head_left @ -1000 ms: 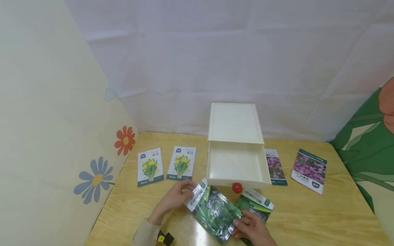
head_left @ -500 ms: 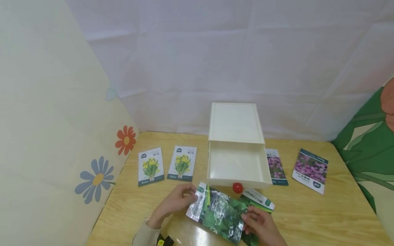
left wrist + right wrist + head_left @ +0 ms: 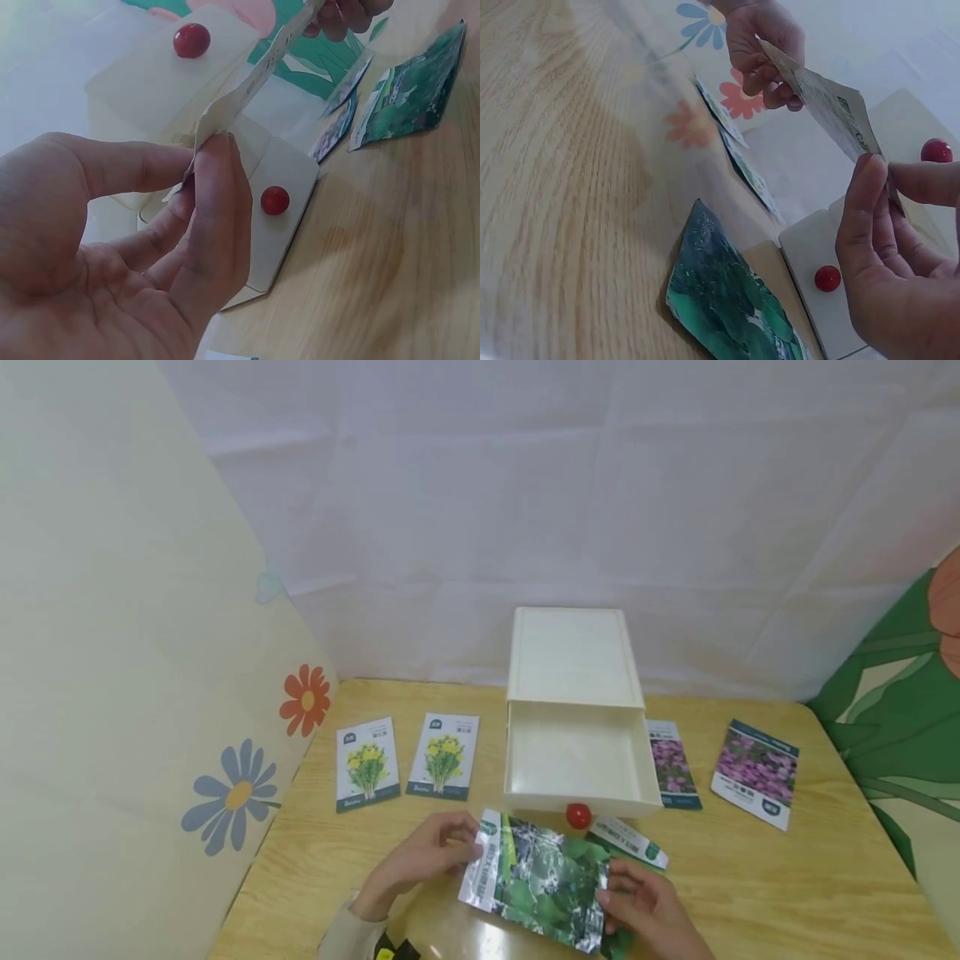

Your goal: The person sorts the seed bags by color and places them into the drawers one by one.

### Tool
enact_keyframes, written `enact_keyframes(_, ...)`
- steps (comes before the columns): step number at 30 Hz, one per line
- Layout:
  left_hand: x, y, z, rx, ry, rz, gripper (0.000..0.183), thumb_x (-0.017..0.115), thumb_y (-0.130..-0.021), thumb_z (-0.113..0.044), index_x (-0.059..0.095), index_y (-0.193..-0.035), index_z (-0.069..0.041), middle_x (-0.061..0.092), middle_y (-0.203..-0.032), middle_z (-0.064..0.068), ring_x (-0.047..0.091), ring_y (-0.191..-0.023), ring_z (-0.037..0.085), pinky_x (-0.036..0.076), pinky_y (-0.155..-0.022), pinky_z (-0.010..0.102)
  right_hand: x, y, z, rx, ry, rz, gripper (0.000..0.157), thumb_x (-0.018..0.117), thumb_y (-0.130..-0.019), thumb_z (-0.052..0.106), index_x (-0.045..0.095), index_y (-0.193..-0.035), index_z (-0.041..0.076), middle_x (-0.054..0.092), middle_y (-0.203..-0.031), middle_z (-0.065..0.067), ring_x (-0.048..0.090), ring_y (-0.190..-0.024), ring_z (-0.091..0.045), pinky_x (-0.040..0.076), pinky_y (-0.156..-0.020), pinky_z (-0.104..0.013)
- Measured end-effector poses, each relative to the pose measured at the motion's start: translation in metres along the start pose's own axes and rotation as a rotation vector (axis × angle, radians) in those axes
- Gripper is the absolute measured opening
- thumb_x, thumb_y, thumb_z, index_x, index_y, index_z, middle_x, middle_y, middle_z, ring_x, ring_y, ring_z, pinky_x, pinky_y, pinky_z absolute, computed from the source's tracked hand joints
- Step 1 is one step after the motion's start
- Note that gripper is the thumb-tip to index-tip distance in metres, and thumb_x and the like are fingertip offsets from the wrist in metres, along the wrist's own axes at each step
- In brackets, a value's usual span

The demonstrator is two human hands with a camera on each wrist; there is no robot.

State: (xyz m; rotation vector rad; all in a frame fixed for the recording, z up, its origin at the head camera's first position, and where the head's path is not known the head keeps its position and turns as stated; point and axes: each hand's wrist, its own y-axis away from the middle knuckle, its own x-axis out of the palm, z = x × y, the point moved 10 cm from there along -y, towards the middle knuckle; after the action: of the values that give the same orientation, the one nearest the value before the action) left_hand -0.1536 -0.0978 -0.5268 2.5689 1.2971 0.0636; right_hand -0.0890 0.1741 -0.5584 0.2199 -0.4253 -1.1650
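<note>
One green leaf packet point(image 3: 543, 881), lower centre of the head view, held above the table and slightly tilted, picture side up, its white end towards the left of the frame.

Two hands, both grasping it. Left hand point(image 3: 431, 852): thumb and fingertips pinching the white end, the gap closed down to the packet's thickness, palm bare in the left wrist view. Right hand point(image 3: 648, 906): a like pinch on the opposite end, fingers curved, nothing else in it that I can see.

Handling note: I would match the two pinches, light and near the edges, since the shiny film looks likely to crease, and draw the ends gently apart so it lies flat. I judge the second packet below easy to brush, so I would lift before turning.

One second green packet point(image 3: 628, 841), on the table, partly hidden by the first.

One white drawer box point(image 3: 573, 656), centre, its drawer point(image 3: 517, 752) pulled out; two red knobs point(image 3: 275, 200) on its fronts in the left wrist view.

Two yellow flower packets point(image 3: 367, 768), left of centre, flat.

Two pink flower packets point(image 3: 755, 774), right of the box, one partly hidden by it.

One wooden table point(image 3: 825, 877), under all.
</note>
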Motion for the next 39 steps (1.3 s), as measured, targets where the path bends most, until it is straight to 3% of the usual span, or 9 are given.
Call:
enact_keyframes(3,0.002,0.002,0.001,-0.02,0.032,0.021,0.019,0.067,-0.1,-0.008,0.066,-0.115,0.004,0.074,-0.1,0.006,0.07,-0.081,0.014,0.064,-0.069,0.023,-0.003,0.004,0.001,0.026,0.012,-0.018,0.015,0.063,-0.107,0.013,0.066,-0.122,0.016,0.072,-0.106,0.004,0.071,-0.089,-0.013,0.067,-0.084,-0.032)
enact_keyframes(7,0.005,0.004,0.001,-0.039,0.063,0.046,0.017,0.066,-0.1,-0.007,0.065,-0.114,0.002,0.075,-0.1,0.006,0.072,-0.079,0.016,0.066,-0.069,0.026,-0.004,0.011,0.009,-0.012,0.029,-0.012,0.015,0.061,-0.107,0.011,0.069,-0.119,0.016,0.073,-0.102,0.004,0.072,-0.086,-0.012,0.067,-0.083,-0.032)
enact_keyframes(15,0.012,0.012,-0.021,-0.004,0.046,0.069,0.016,0.065,-0.101,-0.008,0.064,-0.112,0.003,0.071,-0.097,0.004,0.071,-0.076,0.014,0.067,-0.068,0.026,-0.002,0.022,0.027,-0.089,0.028,0.004,0.024,0.058,-0.109,0.008,0.074,-0.112,0.026,0.074,-0.091,0.007,0.07,-0.078,-0.01,0.065,-0.075,-0.028)
enact_keyframes(24,0.019,0.02,-0.034,0.024,0.056,0.106,0.014,0.065,-0.102,-0.008,0.062,-0.11,0.003,0.071,-0.1,0.004,0.074,-0.08,0.014,0.068,-0.069,0.029,-0.006,0.032,0.032,-0.047,0.073,-0.013,0.017,0.06,-0.108,0.015,0.076,-0.109,0.02,0.075,-0.085,0.003,0.071,-0.072,-0.012,0.067,-0.069,-0.033)
enact_keyframes(30,0.022,0.025,-0.044,0.037,0.084,0.127,0.016,0.065,-0.103,-0.007,0.062,-0.114,0.005,0.073,-0.105,0.007,0.077,-0.087,0.016,0.069,-0.071,0.032,-0.005,0.036,0.04,-0.129,0.053,-0.019,0.02,0.057,-0.109,0.008,0.076,-0.108,0.015,0.075,-0.082,0.002,0.07,-0.066,-0.012,0.065,-0.06,-0.034)
enact_keyframes(39,0.025,0.03,-0.057,0.05,0.109,0.127,0.019,0.063,-0.104,-0.008,0.06,-0.116,0.006,0.072,-0.104,0.005,0.077,-0.084,0.013,0.069,-0.071,0.031,0.001,0.043,0.062,-0.284,-0.012,0.069,0.032,0.049,-0.109,-0.004,0.076,-0.111,0.013,0.077,-0.085,0.003,0.071,-0.064,-0.009,0.064,-0.053,-0.032)
